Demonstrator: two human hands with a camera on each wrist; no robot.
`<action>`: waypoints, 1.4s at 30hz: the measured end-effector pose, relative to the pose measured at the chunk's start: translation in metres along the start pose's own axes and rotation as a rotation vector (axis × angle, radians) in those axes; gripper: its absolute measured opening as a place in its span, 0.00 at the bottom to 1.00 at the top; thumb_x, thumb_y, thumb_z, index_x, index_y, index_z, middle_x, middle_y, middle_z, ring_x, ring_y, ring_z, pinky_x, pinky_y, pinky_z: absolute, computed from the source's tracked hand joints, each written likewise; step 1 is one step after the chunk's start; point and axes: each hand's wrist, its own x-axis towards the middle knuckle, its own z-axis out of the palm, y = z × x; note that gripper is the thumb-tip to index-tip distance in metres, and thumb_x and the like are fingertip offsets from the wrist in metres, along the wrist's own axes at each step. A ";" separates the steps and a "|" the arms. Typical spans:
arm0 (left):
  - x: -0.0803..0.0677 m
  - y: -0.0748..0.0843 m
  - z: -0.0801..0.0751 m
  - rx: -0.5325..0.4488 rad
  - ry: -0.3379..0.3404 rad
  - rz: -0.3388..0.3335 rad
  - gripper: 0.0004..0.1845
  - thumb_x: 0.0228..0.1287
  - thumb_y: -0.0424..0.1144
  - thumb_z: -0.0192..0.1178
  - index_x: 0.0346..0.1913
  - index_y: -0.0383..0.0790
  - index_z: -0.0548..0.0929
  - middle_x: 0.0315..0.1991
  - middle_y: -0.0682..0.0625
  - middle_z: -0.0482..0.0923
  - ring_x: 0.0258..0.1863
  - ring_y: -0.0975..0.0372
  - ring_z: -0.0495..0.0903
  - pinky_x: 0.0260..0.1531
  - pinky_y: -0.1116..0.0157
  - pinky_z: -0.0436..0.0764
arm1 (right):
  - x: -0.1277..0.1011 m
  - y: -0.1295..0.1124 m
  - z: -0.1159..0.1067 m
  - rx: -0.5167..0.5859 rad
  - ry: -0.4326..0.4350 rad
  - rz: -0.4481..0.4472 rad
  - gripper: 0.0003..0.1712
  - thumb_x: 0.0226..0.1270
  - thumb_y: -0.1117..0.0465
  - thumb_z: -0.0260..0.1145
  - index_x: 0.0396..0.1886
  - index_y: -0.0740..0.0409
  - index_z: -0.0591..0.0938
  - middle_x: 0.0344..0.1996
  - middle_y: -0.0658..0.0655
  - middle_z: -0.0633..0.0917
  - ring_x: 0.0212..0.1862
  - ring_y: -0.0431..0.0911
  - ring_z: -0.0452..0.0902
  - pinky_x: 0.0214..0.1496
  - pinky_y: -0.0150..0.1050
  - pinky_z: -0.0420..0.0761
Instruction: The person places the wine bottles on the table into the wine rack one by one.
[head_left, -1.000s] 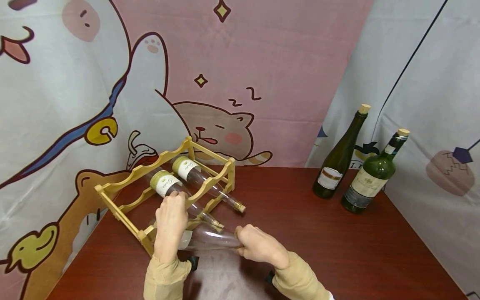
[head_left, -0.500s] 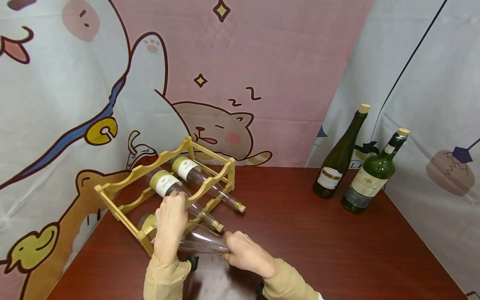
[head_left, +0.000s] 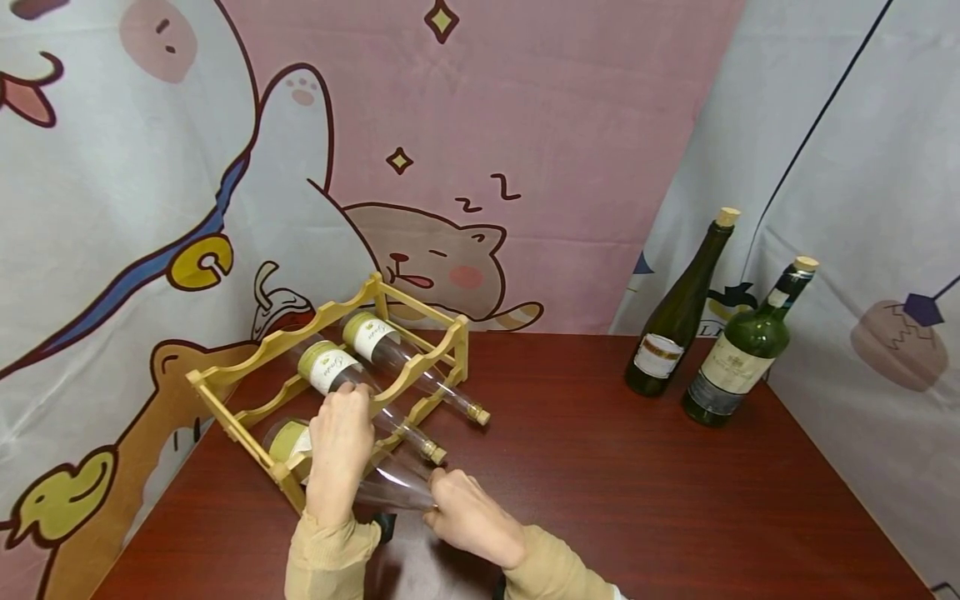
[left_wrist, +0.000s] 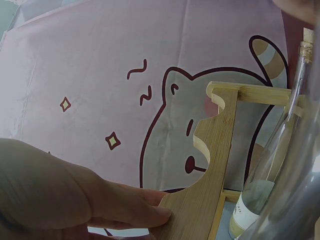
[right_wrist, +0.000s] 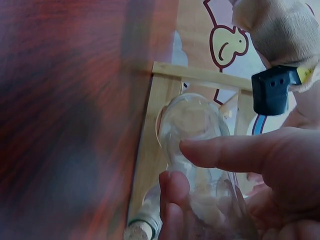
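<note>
A wooden rack (head_left: 225,379) stands at the table's left and carries two clear bottles (head_left: 352,358) on its upper tier. My left hand (head_left: 341,442) lies over the front rail, fingers curved over its top; the left wrist view shows a finger (left_wrist: 125,210) against the rail (left_wrist: 215,165). My right hand (head_left: 465,521) grips the neck end of a third clear bottle (head_left: 397,487). This bottle lies level in the lower tier, its green-labelled base past the front rail. In the right wrist view my fingers (right_wrist: 240,155) wrap the glass bottle (right_wrist: 190,120) before the rack (right_wrist: 155,130).
Two corked dark green bottles (head_left: 678,312) (head_left: 738,354) stand upright at the back right of the red-brown table (head_left: 600,483). Printed cloth hangs behind and to the right. A black wrist camera (right_wrist: 272,90) sits under my left sleeve.
My right hand has moved left, sliding the third clear bottle deeper into the lower tier; its labelled base now shows behind the front rail. My left hand has stayed on the rack.
</note>
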 end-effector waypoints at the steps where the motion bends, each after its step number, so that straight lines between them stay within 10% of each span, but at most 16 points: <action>1: 0.000 0.000 0.000 -0.001 0.002 0.000 0.07 0.49 0.20 0.56 0.29 0.31 0.81 0.27 0.38 0.78 0.27 0.39 0.79 0.20 0.45 0.75 | 0.001 -0.001 0.001 0.000 0.002 0.002 0.11 0.48 0.64 0.69 0.25 0.57 0.73 0.15 0.44 0.70 0.17 0.33 0.64 0.15 0.26 0.64; 42: 0.000 -0.002 -0.002 -0.002 -0.036 -0.005 0.10 0.47 0.20 0.59 0.34 0.31 0.82 0.28 0.38 0.78 0.27 0.40 0.80 0.20 0.45 0.75 | 0.045 -0.023 0.038 0.119 0.079 -0.015 0.12 0.48 0.65 0.70 0.24 0.59 0.72 0.14 0.49 0.73 0.17 0.36 0.66 0.16 0.27 0.63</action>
